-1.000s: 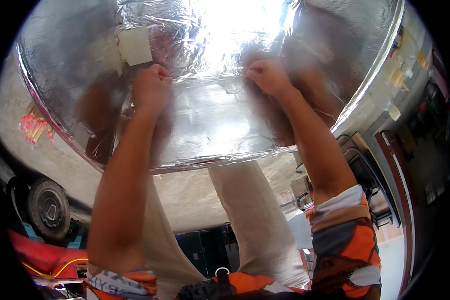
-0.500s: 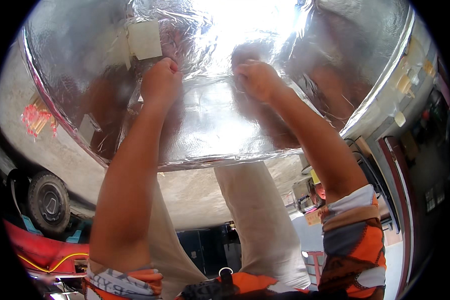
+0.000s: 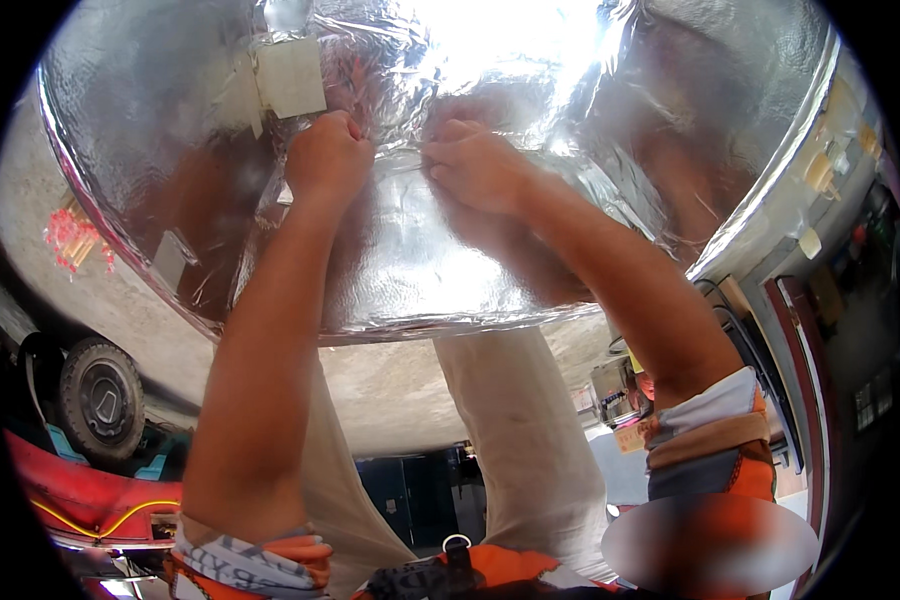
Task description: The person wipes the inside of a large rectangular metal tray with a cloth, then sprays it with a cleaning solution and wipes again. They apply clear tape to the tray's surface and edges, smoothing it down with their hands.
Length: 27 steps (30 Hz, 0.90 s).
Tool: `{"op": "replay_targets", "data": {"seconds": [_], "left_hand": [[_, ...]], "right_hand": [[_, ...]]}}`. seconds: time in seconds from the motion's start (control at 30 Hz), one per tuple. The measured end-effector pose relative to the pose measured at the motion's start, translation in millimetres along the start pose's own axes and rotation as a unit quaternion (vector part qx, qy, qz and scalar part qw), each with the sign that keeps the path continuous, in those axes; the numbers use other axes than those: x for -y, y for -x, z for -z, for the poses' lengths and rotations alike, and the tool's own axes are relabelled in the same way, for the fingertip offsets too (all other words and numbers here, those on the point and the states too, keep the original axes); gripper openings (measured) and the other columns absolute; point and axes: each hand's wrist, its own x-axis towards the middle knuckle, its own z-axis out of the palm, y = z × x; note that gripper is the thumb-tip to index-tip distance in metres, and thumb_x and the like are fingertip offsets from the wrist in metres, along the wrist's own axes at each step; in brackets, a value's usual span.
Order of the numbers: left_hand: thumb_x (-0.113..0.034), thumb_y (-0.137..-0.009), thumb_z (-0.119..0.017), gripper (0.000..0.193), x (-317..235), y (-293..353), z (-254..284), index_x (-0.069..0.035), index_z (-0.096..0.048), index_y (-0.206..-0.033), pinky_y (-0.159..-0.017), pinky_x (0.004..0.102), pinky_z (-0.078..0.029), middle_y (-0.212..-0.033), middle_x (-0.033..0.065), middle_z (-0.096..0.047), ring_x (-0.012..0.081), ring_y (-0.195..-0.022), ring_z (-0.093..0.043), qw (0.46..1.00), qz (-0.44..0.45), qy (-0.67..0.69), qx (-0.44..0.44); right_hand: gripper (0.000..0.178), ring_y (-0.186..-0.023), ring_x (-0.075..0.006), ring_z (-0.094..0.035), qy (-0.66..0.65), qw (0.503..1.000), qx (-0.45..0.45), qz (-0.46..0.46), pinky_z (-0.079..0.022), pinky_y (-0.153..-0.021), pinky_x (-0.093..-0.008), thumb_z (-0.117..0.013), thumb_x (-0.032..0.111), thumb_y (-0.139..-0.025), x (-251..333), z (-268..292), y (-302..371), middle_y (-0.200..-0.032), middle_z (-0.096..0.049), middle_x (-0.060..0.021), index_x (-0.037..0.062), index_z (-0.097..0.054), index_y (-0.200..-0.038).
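Observation:
A large, wrinkled silver foil sheet (image 3: 410,240) spreads in front of me, with bright glare near its upper middle. My left hand (image 3: 328,155) is closed, its fingertips pinching the folded foil edge just below a pale square patch (image 3: 290,78). To its right, my right hand (image 3: 478,165) has curled fingers and thumb together on the same raised crease. Only a short gap separates the two hands. Their undersides and the exact grip are partly hidden.
A second small pale patch (image 3: 173,260) is at the foil's left. Beyond that lie red-and-white strips (image 3: 73,238), a black wheel (image 3: 102,403) and a red machine body (image 3: 95,495). Small pale pieces (image 3: 822,175) line the right side. My trousered legs stand below the foil's near edge.
My right hand has slid left along the crease, closer to my left hand. My left hand has shifted only slightly right and stays closed on the foil.

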Motion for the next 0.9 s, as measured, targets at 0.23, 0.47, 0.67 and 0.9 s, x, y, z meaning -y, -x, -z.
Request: {"op": "replay_targets", "data": {"seconds": [0.23, 0.47, 0.67, 0.9], "left_hand": [[-0.015, -0.070, -0.057, 0.010, -2.5, 2.2, 2.0, -0.011, -0.062, -0.077, -0.071, 0.0392, -0.047, -0.083, 0.0124, -0.064, 0.0304, -0.081, -0.061, 1.000, 0.017, -0.014, 0.005], [-0.016, -0.070, -0.056, 0.010, 0.6, 6.4, -0.2, -0.011, -0.064, -0.074, -0.071, 0.0383, -0.048, -0.079, 0.0119, -0.064, 0.0300, -0.079, -0.061, 1.000, 0.013, -0.012, -0.016], [-0.017, -0.072, -0.054, 0.012, -0.1, 8.7, 3.2, -0.011, -0.064, -0.075, -0.070, 0.0391, -0.048, -0.078, 0.0126, -0.064, 0.0300, -0.079, -0.061, 0.999, 0.047, 0.000, 0.025], [-0.020, -0.076, -0.053, 0.016, -4.6, 12.2, 5.0, -0.007, -0.061, -0.082, -0.069, 0.0432, -0.047, -0.082, 0.0153, -0.062, 0.0313, -0.081, -0.060, 0.992, -0.013, -0.124, -0.026]], "right_hand": [[0.018, -0.094, -0.0315, -0.048, -0.024, 0.999, 0.025, 0.003, -0.039, -0.083, -0.0419, -0.049, 0.018, -0.079, 19.7, 2.7, -6.6, -0.091, -0.052, -0.0145, 0.0048, -0.056, -0.089], [0.018, -0.095, -0.0310, -0.046, -0.030, 0.999, -0.006, -0.022, -0.036, -0.085, -0.0421, -0.049, 0.018, -0.079, 24.2, -1.9, -4.6, -0.091, -0.051, -0.0141, 0.0059, -0.057, -0.089], [0.022, -0.094, -0.0307, -0.045, 0.002, 1.000, -0.007, -0.016, -0.035, -0.085, -0.0419, -0.050, 0.021, -0.079, 29.9, 2.3, -3.5, -0.090, -0.050, -0.0131, 0.0099, -0.059, -0.096], [0.026, -0.093, -0.0306, -0.044, 0.015, 1.000, -0.002, -0.018, -0.036, -0.083, -0.0414, -0.050, 0.023, -0.079, 37.7, 9.6, -1.9, -0.090, -0.050, -0.0128, 0.0134, -0.060, -0.101]]}}
